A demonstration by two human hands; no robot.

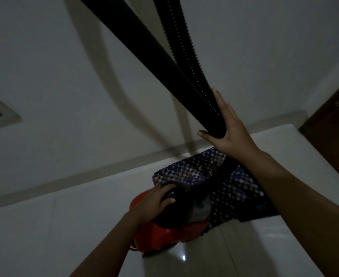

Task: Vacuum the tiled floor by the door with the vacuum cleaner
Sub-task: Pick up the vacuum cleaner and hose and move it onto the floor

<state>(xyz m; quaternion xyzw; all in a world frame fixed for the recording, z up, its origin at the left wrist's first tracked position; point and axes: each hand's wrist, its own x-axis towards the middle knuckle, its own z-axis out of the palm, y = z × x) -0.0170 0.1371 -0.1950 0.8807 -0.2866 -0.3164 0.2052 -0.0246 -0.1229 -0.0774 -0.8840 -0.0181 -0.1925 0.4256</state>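
The floor (244,256) is pale glazed tile, glossy enough to throw back a bright glint of light, with thin grout lines. The vacuum (164,234) has a red shell of smooth, shiny hard plastic and a black, duller plastic top. The hose (186,50) is black ribbed plastic, finely corrugated and matt; the tube (144,43) beside it is smooth black with a soft sheen. The mat (194,166) looks like woven cloth, rough and nubbly, dark with pale flecks. The wall (45,56) is flat and matt. The door (334,120) looks like dark brown wood
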